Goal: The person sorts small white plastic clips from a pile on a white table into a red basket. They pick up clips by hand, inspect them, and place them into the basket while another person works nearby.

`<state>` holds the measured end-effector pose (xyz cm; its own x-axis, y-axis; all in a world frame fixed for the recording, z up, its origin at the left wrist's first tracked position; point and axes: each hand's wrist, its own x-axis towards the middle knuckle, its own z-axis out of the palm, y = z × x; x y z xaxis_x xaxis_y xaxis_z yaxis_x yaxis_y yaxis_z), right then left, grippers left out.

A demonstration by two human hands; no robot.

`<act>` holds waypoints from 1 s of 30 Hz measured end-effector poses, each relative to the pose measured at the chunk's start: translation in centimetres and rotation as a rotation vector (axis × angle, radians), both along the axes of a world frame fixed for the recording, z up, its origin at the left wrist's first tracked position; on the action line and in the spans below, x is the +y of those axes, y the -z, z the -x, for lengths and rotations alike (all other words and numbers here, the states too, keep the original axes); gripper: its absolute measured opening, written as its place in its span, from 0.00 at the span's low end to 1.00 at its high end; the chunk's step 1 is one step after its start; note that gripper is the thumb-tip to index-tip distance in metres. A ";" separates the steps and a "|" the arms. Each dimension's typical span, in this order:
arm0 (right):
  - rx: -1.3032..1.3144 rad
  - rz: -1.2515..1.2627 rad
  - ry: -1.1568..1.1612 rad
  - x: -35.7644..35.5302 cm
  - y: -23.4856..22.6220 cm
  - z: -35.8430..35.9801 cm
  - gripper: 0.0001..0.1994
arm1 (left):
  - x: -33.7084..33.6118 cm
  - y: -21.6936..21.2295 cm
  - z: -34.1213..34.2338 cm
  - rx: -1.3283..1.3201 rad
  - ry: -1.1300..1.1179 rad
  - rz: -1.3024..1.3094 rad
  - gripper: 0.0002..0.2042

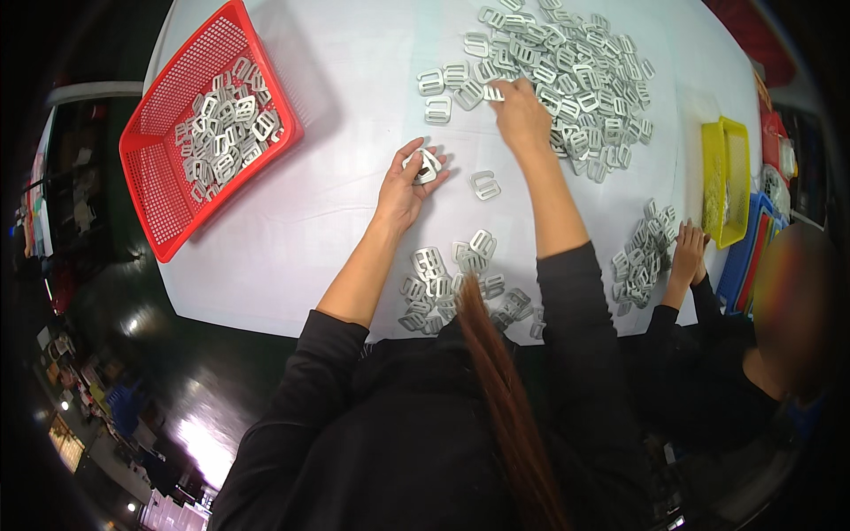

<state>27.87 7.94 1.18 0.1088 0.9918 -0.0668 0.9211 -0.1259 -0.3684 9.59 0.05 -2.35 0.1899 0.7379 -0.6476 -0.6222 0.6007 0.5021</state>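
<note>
My left hand (pixel 409 188) is closed around a silver metal strap buckle (pixel 428 166), held just above the white table. Farther up, my right hand (pixel 522 117) pinches another buckle (pixel 493 92) at the left edge of a large heap of buckles (pixel 584 75). Between my hands a single slotted buckle (pixel 485 185) lies flat on the table. A smaller pile of buckles (pixel 434 283) is close to my body, partly covered by hanging hair.
A red perforated basket (pixel 146 181) partly filled with buckles stands on the left. On the right, a co-worker's hands (pixel 686 255) are beside another buckle pile (pixel 639 261). Beyond are a yellow basket (pixel 714 181) and a blue tray (pixel 742 252). The white tabletop (pixel 354 71) has a curved edge.
</note>
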 end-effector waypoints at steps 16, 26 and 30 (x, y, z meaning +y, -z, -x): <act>0.959 0.165 0.429 -6.2 0.0 0.3 0.09 | -0.6 -0.9 0.7 -0.002 0.121 -0.048 0.12; 0.816 0.098 0.176 -9.7 -3.9 2.3 0.08 | -1.0 -3.3 1.1 0.050 0.528 -0.075 0.22; 0.703 0.011 -0.110 -9.8 -7.1 2.2 0.06 | -0.9 -4.7 2.0 -0.019 0.707 -0.202 0.21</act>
<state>25.70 -1.91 8.28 -0.0650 0.9934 -0.0948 0.4731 -0.0529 -0.8794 7.57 -0.85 2.31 0.6745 0.5395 -0.5039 -0.1299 0.7587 0.6384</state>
